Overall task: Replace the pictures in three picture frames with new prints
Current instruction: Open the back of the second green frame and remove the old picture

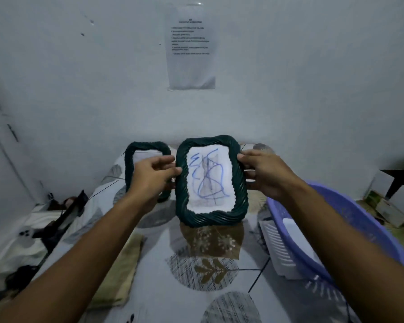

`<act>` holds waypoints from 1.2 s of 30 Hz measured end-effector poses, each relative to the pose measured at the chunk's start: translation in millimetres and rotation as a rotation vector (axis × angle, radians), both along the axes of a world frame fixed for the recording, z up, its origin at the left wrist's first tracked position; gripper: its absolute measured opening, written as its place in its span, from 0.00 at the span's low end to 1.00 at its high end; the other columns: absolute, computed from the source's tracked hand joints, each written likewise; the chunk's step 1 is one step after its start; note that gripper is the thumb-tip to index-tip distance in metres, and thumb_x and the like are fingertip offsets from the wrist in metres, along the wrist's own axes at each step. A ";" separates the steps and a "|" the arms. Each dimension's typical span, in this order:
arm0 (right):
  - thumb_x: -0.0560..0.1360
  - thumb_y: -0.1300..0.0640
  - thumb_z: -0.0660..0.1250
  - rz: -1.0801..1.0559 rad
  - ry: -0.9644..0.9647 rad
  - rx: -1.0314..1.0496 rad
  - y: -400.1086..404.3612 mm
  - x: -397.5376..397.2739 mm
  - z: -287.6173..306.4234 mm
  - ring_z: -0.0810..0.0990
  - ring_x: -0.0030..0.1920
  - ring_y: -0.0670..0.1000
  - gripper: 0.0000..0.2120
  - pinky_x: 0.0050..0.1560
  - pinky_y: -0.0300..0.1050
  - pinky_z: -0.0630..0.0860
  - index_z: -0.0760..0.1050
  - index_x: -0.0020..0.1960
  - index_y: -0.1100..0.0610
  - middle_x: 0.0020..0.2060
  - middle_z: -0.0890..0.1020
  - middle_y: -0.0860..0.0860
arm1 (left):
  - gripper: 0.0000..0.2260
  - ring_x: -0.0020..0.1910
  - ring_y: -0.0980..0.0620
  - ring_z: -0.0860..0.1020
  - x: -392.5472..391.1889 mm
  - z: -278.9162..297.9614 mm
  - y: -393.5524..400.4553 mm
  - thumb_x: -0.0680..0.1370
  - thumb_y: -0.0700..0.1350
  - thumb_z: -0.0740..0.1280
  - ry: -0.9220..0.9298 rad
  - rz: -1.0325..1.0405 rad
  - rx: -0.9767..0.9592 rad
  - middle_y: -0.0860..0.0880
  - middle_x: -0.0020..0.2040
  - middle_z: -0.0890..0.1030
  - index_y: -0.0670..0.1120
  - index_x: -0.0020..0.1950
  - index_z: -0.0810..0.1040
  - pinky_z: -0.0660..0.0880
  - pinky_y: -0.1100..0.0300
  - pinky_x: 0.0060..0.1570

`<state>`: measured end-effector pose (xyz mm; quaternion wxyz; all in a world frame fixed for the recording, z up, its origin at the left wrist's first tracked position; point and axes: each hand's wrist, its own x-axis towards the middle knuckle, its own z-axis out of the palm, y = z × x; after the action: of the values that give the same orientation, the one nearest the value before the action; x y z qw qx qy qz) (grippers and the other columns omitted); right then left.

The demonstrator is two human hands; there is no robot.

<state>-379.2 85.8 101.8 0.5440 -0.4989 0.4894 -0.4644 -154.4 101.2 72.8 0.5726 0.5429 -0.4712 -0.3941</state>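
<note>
Both hands are on the same thing rn: left hand (153,173) pinches the left edge of a dark green, rope-twist oval-cornered picture frame (210,181), thumb in front w/ fingers curled behind, and right hand (262,172) grips the right edge the same way. Frame is upright, bottom edge touching or just above the surface, can't tell which. Inside it there's a white print with blue scribble lines (208,180), facing the camera. Just behind and to the left, partly hidden by the left hand, is a second dark green twisted frame (135,157) standing up w/ a white sheet in it, what's on it isn't readable. Both sit on a counter covered w/ a white cloth printed with grey circles and olive leaf shapes (210,271). A folded olive-beige cloth (124,273) lies on the left part of that cover, near the left forearm. On the right, a lilac plastic basin (350,231) w/ a white slatted plastic tray (278,250) leaning in it, under the right forearm. Far left is a messy pile, dark straps and white fabric (47,227), too blurry to sort out. On the pale wall straight ahead hangs a printed paper sheet in a clear sleeve (191,47), text too small to read.
</note>
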 end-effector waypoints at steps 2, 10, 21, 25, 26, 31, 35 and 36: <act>0.80 0.61 0.62 0.025 -0.036 0.061 13.4 10.4 -17.4 0.74 0.33 0.51 0.07 0.37 0.44 0.72 0.76 0.44 0.55 0.32 0.78 0.50 | 0.14 0.43 0.47 0.80 14.8 -15.9 14.1 0.73 0.34 0.70 0.087 -0.015 0.089 0.41 0.49 0.82 0.38 0.59 0.78 0.79 0.54 0.39; 0.79 0.61 0.64 0.102 -0.062 0.134 46.0 29.4 -53.1 0.76 0.33 0.51 0.11 0.35 0.45 0.75 0.72 0.37 0.57 0.34 0.79 0.54 | 0.12 0.45 0.47 0.80 23.2 -63.4 53.1 0.75 0.32 0.68 0.131 0.039 0.206 0.42 0.49 0.82 0.38 0.58 0.78 0.78 0.56 0.43; 0.76 0.62 0.67 0.030 0.498 -0.209 45.2 56.4 -13.4 0.80 0.33 0.53 0.07 0.34 0.47 0.79 0.76 0.40 0.64 0.34 0.79 0.59 | 0.16 0.38 0.59 0.79 -46.1 -18.4 75.0 0.69 0.52 0.75 -0.547 -0.011 -0.299 0.52 0.42 0.83 0.46 0.52 0.83 0.78 0.62 0.38; 0.74 0.62 0.69 0.007 0.561 -0.215 39.0 62.8 -7.5 0.79 0.34 0.57 0.08 0.40 0.57 0.81 0.77 0.39 0.66 0.34 0.79 0.62 | 0.17 0.36 0.56 0.79 -44.5 -15.5 68.7 0.66 0.51 0.77 -0.621 0.032 -0.268 0.50 0.42 0.83 0.44 0.51 0.83 0.80 0.54 0.40; 0.73 0.63 0.70 -0.004 0.571 -0.222 38.8 65.3 -6.8 0.79 0.33 0.57 0.08 0.40 0.59 0.80 0.78 0.39 0.68 0.33 0.79 0.63 | 0.16 0.35 0.55 0.79 -43.4 -15.1 67.4 0.66 0.50 0.77 -0.627 0.038 -0.264 0.49 0.40 0.83 0.44 0.49 0.84 0.80 0.53 0.40; 0.74 0.64 0.68 -0.027 0.592 -0.278 34.5 79.2 -4.9 0.80 0.32 0.57 0.08 0.38 0.55 0.81 0.79 0.37 0.66 0.33 0.81 0.62 | 0.11 0.36 0.53 0.81 -33.8 -10.3 63.1 0.66 0.47 0.77 -0.629 0.055 -0.215 0.48 0.38 0.83 0.43 0.45 0.84 0.81 0.52 0.39; 0.77 0.65 0.64 -0.120 0.465 -0.348 35.4 74.0 -4.6 0.83 0.32 0.56 0.09 0.35 0.50 0.82 0.79 0.39 0.63 0.33 0.82 0.59 | 0.05 0.34 0.52 0.81 -10.1 -19.1 49.5 0.67 0.38 0.73 -0.434 0.139 -0.059 0.49 0.34 0.82 0.43 0.41 0.84 0.81 0.55 0.37; 0.77 0.64 0.64 -0.200 0.518 -0.418 34.0 67.5 -8.0 0.82 0.33 0.53 0.09 0.35 0.49 0.81 0.79 0.39 0.61 0.33 0.82 0.56 | 0.05 0.34 0.50 0.81 -2.9 -23.3 46.3 0.68 0.36 0.73 -0.335 0.134 -0.002 0.46 0.36 0.83 0.41 0.43 0.84 0.81 0.56 0.36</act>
<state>-311.7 119.8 93.8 0.2394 -0.6505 0.5520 -0.4635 -157.3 147.5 49.5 0.5117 0.6306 -0.5230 -0.2586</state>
